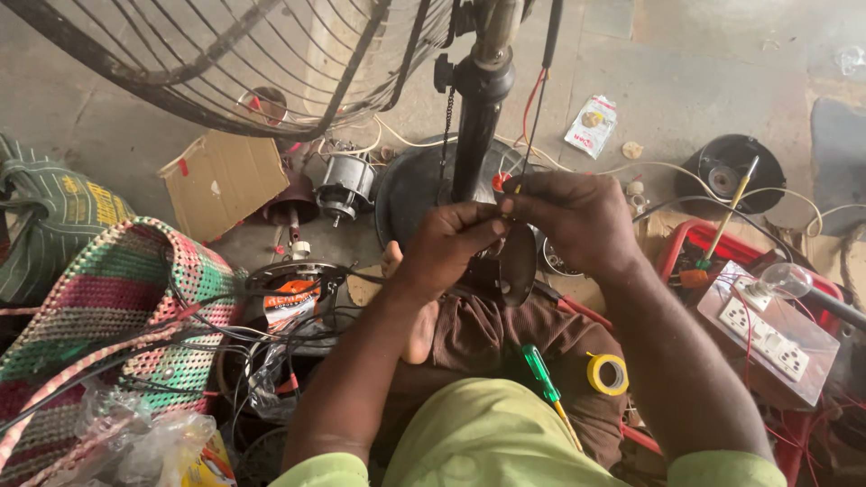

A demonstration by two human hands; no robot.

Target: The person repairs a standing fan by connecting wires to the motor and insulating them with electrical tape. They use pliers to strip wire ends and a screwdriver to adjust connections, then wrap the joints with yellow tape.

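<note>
My left hand (446,243) and my right hand (568,216) meet in front of a pedestal fan's black pole (476,126), fingertips pinched together on thin wires (532,117) that run up along the pole, one red and one black. The wire ends between my fingers are mostly hidden. The fan's wire cage (253,54) fills the upper left. On my lap lie a green-handled screwdriver (544,379) and a roll of yellow tape (609,372).
The fan's round base (406,194) sits on the concrete floor. A small motor (343,189) and cardboard (221,180) lie left. A woven bag (108,316) and tangled cables fill the lower left. A socket board with a bulb (771,334) sits right.
</note>
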